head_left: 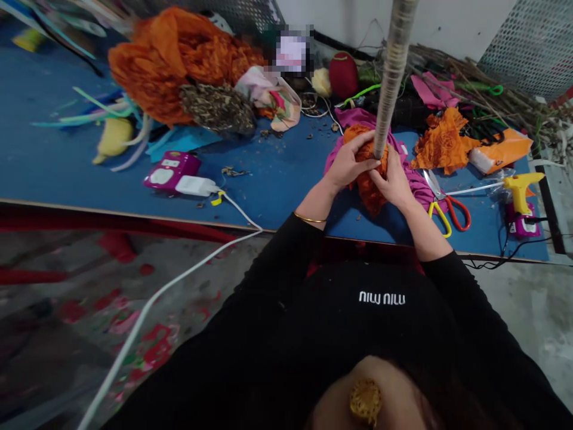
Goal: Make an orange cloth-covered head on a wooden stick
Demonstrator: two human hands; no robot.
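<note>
My left hand (351, 162) and my right hand (396, 179) are closed around a bunch of crinkled orange cloth (373, 200). This cloth gathers about the lower end of an upright, ringed, pale brown pole (394, 65). My thumbs meet at the pole's base, and the finger ends are partly hidden in the folds. Beneath lies a magenta cloth (421, 188). Just right of my right hand, scissors (450, 209) with one yellow and one red handle lie on the blue table (277, 179).
A yellow glue gun (519, 190) stands by a purple power strip (523, 222) at the right. Left are another purple socket block (172, 171) and its white cord (179, 275), hanging over the edge. Orange cloth (179, 60) and twigs (487, 77) are heaped at the back.
</note>
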